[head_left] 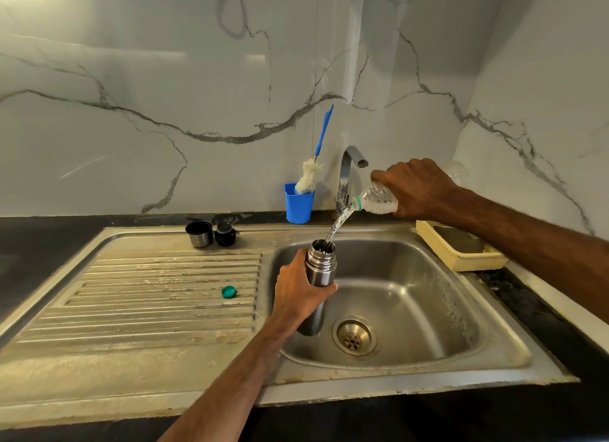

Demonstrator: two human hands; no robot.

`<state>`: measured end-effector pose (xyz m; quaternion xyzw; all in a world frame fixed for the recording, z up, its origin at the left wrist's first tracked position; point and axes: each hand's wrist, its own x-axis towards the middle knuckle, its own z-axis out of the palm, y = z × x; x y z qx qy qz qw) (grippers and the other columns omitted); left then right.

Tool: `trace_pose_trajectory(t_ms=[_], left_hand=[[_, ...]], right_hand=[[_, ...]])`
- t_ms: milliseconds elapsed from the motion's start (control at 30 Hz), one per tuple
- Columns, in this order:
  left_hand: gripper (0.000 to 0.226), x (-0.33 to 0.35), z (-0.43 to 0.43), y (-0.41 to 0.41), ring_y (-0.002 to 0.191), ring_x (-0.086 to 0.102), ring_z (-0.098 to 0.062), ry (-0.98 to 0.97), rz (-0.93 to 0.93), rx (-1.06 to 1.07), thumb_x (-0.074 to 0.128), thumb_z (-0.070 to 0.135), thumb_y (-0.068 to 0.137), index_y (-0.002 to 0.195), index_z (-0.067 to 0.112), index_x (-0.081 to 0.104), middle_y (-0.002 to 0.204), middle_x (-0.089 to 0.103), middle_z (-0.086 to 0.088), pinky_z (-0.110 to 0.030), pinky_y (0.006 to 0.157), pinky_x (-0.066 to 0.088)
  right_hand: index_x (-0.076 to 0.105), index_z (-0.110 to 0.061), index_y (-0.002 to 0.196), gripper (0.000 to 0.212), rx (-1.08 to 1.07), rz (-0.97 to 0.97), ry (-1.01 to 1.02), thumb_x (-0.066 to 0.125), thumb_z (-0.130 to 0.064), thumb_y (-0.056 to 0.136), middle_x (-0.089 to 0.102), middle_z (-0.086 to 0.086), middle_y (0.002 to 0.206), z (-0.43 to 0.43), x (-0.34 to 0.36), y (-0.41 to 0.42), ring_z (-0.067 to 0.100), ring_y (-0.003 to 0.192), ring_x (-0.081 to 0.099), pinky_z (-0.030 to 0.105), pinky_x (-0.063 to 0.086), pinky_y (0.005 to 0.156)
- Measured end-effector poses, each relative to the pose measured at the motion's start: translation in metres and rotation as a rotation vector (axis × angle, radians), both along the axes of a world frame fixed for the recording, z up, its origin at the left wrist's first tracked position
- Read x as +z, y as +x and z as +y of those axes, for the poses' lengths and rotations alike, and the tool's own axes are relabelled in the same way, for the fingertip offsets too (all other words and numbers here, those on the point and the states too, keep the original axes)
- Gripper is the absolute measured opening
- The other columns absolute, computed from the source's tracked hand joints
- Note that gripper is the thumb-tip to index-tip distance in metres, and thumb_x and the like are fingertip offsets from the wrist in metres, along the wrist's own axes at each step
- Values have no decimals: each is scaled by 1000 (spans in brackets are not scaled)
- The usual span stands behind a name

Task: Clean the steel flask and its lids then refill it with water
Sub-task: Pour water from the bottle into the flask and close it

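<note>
Curling round the steel flask (pixel 321 270), left fingers (pixel 327 291) grip it (right fingers (pixel 390 175) clasp a tilted bottle (pixel 379 200)).

A steel tap (pixel 349 178) is set at the back of a steel sink (pixel 494 329), and a ribbed draining board (pixel 148 293) is spread to the left of the tap. Behind the tap is seen a wall (pixel 131 128) of glossy white panels veined in grey, with pale light reflected high to the left. The sink is framed by a dark surface (pixel 39 240). A blue cup (pixel 298 207) is stood just left of the tap, and what may be a yellow basket (pixel 461 260) is placed to its right.
</note>
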<state>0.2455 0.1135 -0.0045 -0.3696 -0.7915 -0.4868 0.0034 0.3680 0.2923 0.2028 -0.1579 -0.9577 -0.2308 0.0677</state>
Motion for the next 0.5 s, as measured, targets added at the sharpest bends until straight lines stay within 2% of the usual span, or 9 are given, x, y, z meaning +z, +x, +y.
trace_pose_trajectory(t_ms=[133, 267, 433, 500], left_hand=[[79, 0, 0, 1, 94, 65, -4, 0, -8, -11, 95, 31, 66, 133, 23, 54, 115, 71, 6, -22, 86, 53], [79, 1, 0, 1, 94, 65, -4, -1, -8, -14, 95, 31, 65, 132, 23, 55, 116, 71, 6, -22, 85, 53], [75, 1, -1, 1, 87, 63, 1, -4, -14, -14, 95, 32, 65, 128, 25, 56, 110, 71, 10, -8, 76, 44], [75, 0, -2, 1, 88, 63, 0, -5, -13, -15, 95, 32, 65, 128, 25, 56, 110, 70, 10, -9, 77, 46]], right_hand=[[44, -20, 141, 63, 12, 6, -5, 63, -54, 91, 62, 8, 129, -1, 3, 1, 23, 108, 61, 31, 46, 90], [44, -20, 141, 63, 14, 2, 21, 63, -53, 91, 62, 8, 128, -2, 4, 1, 23, 109, 61, 32, 47, 90], [44, -21, 141, 63, 24, 1, 80, 67, -50, 90, 64, 8, 127, -5, 5, 0, 23, 108, 62, 33, 50, 89], [44, -21, 141, 63, 28, -1, 92, 67, -50, 90, 64, 8, 127, -6, 5, -1, 23, 107, 62, 33, 50, 89]])
